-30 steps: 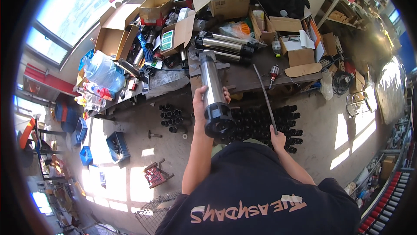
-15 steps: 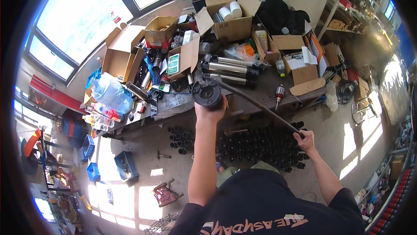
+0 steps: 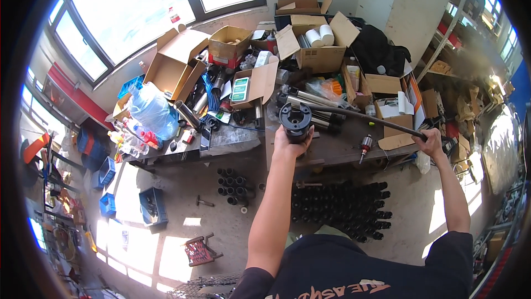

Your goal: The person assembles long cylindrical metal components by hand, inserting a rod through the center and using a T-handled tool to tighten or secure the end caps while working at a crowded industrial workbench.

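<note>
One cylinder (image 3: 295, 124) (left hand (image 3: 291, 144)); rod (image 3: 369, 116)

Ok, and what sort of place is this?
Most likely a small workshop: a bench crowded with metal tubes and open cardboard boxes, and dozens of black round parts grouped on the floor.

Black plastic-looking end cap (image 3: 296, 124) – satin, dark metal rod (image 3: 376, 117) (smooth, dull), shiny metal tubes (image 3: 316, 99), matt cardboard box (image 3: 323, 60)
</note>
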A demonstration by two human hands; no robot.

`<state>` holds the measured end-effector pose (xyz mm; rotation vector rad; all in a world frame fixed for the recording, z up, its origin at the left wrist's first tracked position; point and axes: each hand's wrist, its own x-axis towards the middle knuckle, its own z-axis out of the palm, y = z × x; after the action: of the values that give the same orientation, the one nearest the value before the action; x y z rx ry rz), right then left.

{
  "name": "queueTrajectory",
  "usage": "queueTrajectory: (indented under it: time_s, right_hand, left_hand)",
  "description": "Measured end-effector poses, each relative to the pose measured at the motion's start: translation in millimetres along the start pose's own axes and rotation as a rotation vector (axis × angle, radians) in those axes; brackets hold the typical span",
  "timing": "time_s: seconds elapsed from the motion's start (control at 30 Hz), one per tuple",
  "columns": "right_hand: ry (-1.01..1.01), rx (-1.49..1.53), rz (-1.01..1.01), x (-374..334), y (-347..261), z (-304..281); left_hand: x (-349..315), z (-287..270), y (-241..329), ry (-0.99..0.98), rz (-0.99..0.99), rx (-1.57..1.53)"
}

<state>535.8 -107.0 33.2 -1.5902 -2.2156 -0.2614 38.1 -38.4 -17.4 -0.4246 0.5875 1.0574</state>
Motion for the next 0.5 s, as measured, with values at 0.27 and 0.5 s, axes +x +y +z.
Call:
queueTrajectory:
  time_s: [0.27, 0.5]
  right_hand:
    - [-0.065, 0.086, 0.129, -25.4, -15.8, 8.7]
    - [0.177, 0.110, 0.289, -2.4, -219.1, 53.6]
  left_hand:
    - [15.3, -7.0, -2.6, -0.049, 0.029, -0.030]
    - [30.5, -16.3, 19.2, 0.026, -0.028, -0.024]
